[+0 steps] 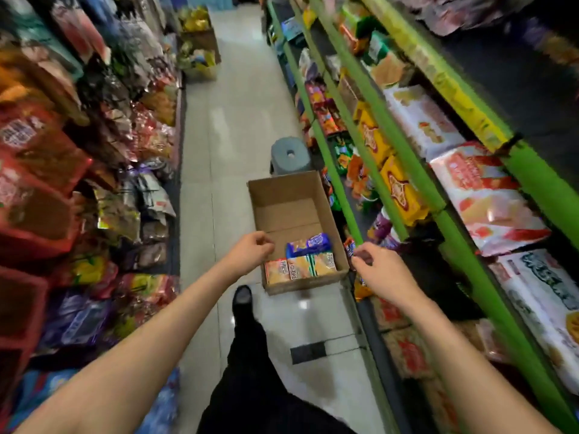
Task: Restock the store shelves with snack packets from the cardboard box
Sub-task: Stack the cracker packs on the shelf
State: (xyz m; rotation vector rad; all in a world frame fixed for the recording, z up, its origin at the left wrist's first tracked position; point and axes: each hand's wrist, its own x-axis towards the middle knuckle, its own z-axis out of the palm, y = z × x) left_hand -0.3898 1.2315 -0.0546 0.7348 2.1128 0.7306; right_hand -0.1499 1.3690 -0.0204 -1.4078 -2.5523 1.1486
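An open cardboard box [291, 195] sits on the aisle floor beside the right-hand shelves. Its near end holds a blue snack packet [308, 244] lying on a row of orange cracker packets [299, 268]. My left hand [250, 250] hovers over the box's near left edge with loosely curled fingers, holding nothing. My right hand [380, 267] hangs just right of the box's near right corner, fingers loosely curled and empty. The green-edged shelves [404, 158] on the right carry biscuit and snack packets.
A grey plastic stool [289, 155] stands just beyond the box. Racks of snack bags [103, 145] fill the left side. Cartons of goods [199, 45] stand far down the tiled aisle. My dark-trousered leg and shoe [242, 297] are in front of the box.
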